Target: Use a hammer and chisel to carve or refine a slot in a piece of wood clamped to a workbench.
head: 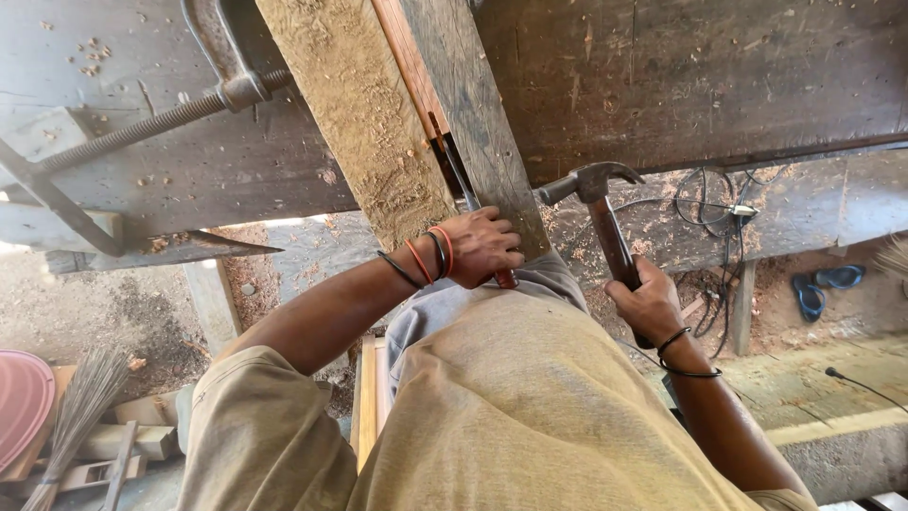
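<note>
1. Chisel (465, 194) stands with its steel blade set into a dark slot cut in the grey wooden beam (478, 123), which runs up and away from the person's body.
2. The left hand (480, 244) is clenched around the chisel's handle; a reddish end of that handle shows just below the fist. Orange and black bands circle that wrist.
3. The right hand (648, 301) grips the dark red-brown handle of a claw hammer (598, 203), fingers wrapped tight low on the shaft. Black bands sit on this wrist too.
4. The hammer's steel head is held to the right of the chisel, near it but apart from it, with the striking face turned towards the beam and the claw curving off to the right.
5. A paler, rough plank (364, 114) dusted with sawdust lies just beside the grey beam on its left, the two touching along a thin reddish strip.
6. A threaded clamp screw (142, 128) crosses the upper left, over a worn workbench (662, 76) strewn with chips.
7. Below the bench, tangled black cables (714, 203) lie in the sawdust, and a pair of blue sandals (825, 284) sits on the ground at the right.
8. A straw broom (80, 402) and a pink round object (21, 397) lie at the lower left.
</note>
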